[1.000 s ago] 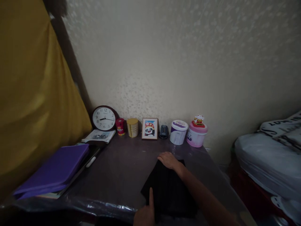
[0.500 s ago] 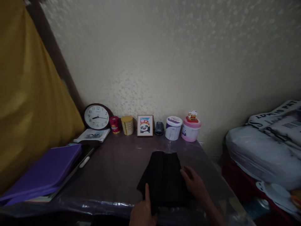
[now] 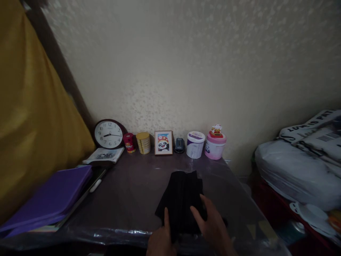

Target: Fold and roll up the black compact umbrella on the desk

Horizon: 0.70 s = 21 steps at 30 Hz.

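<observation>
A folded black cloth (image 3: 181,193) lies on the dark table (image 3: 133,192), near its front edge. My left hand (image 3: 161,238) rests at the cloth's near left corner, its index finger stretched out on the fabric. Flat on the cloth's near right part lies my right hand (image 3: 210,222), fingers spread and pointing away from me. Neither hand grips anything.
Along the wall stand a clock (image 3: 108,134), a red tin (image 3: 129,142), a gold tin (image 3: 143,142), a small framed picture (image 3: 163,142), a white tub (image 3: 195,144) and a pink tub (image 3: 215,145). A purple folder (image 3: 50,195) lies left. Bundled bags (image 3: 298,174) sit right.
My right hand drew back from the cloth's far edge to its near right part and now lies flat there. The left hand stayed put. The camera view shifted slightly.
</observation>
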Available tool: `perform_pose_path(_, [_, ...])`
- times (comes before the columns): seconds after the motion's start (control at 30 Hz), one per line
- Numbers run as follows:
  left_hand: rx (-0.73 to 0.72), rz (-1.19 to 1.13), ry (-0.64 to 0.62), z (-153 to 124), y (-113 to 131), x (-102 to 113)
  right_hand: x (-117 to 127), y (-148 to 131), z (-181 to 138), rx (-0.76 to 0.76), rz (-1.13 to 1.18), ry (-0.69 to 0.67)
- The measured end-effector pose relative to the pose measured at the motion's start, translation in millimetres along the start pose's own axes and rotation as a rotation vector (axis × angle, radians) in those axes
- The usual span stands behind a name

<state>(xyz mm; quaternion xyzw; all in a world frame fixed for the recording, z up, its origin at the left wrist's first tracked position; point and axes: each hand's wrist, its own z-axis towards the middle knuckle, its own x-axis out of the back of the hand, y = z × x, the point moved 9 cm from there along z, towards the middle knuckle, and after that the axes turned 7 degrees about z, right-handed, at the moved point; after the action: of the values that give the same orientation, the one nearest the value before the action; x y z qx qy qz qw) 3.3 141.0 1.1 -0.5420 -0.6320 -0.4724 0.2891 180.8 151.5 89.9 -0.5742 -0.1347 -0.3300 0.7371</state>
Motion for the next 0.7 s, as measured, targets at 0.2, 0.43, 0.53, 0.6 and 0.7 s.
perform_pose_path(0.2, [-0.045, -0.013, 0.001, 2, 0, -4, -29, 22, -16, -0.086, 0.047, -0.032])
perform_pose_path(0.43, [-0.015, 0.030, -0.016, 3, 0, -3, -58, 24, -18, -0.134, 0.135, -0.062])
perform_pose_path(0.53, [-0.020, 0.032, -0.012, 1, 3, 0, -66, -1, -10, -0.068, 0.213, -0.111])
perform_pose_path(0.6, [-0.019, 0.032, -0.002, 0, 5, 3, -72, -14, -5, -0.075, 0.235, -0.145])
perform_pose_path(0.7, [-0.020, 0.000, 0.005, 0, 6, 6, -86, -27, -3, -0.104, 0.259, -0.190])
